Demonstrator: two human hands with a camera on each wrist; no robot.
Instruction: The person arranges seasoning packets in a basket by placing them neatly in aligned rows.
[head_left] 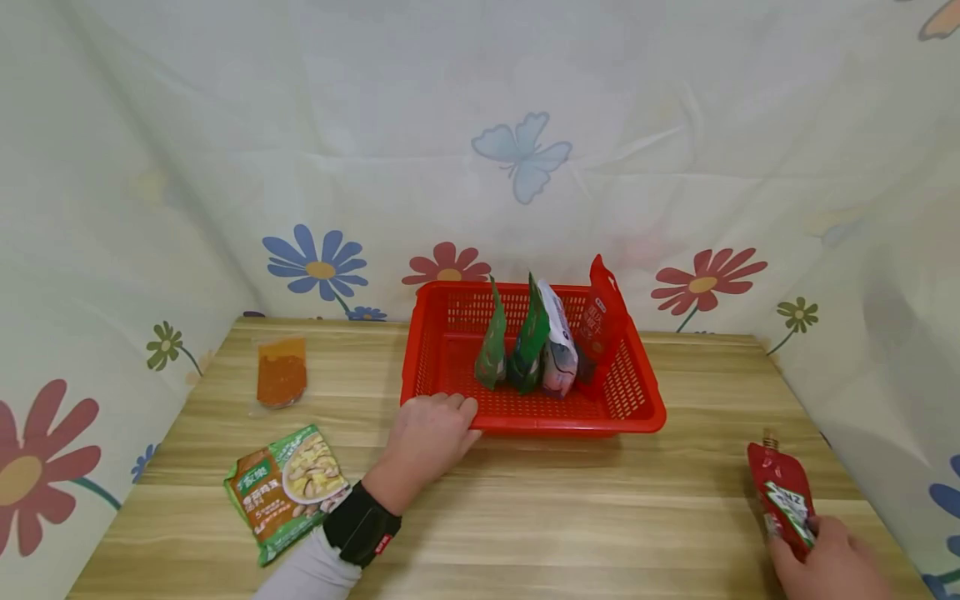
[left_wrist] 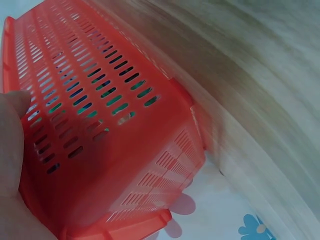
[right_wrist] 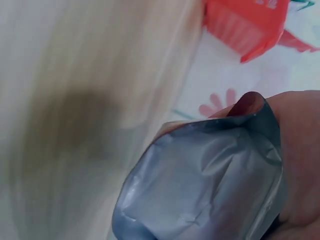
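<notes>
My left hand (head_left: 432, 433) grips the front rim of a red plastic basket (head_left: 540, 422) near its left corner, fingers over the edge. In the left wrist view the thumb (left_wrist: 20, 102) lies against the slotted outer wall. Far to the right, my right hand (head_left: 828, 562) holds a red ketchup pouch (head_left: 780, 483) by its lower end, its spout pointing away from me. The pouch's silvery bottom (right_wrist: 200, 180) fills much of the right wrist view. Inside the basket several packets stand upright: green packets (head_left: 492, 342), a white and pink one (head_left: 558, 350) and a red one (head_left: 603, 321).
A clear bag of orange-brown contents (head_left: 282, 372) lies at the table's back left. Nearer, a green and brown seasoning packet (head_left: 277, 492) lies flat beside my left wrist. A flowered curtain (head_left: 360, 125) closes off the back and both sides of the wooden table (head_left: 570, 517).
</notes>
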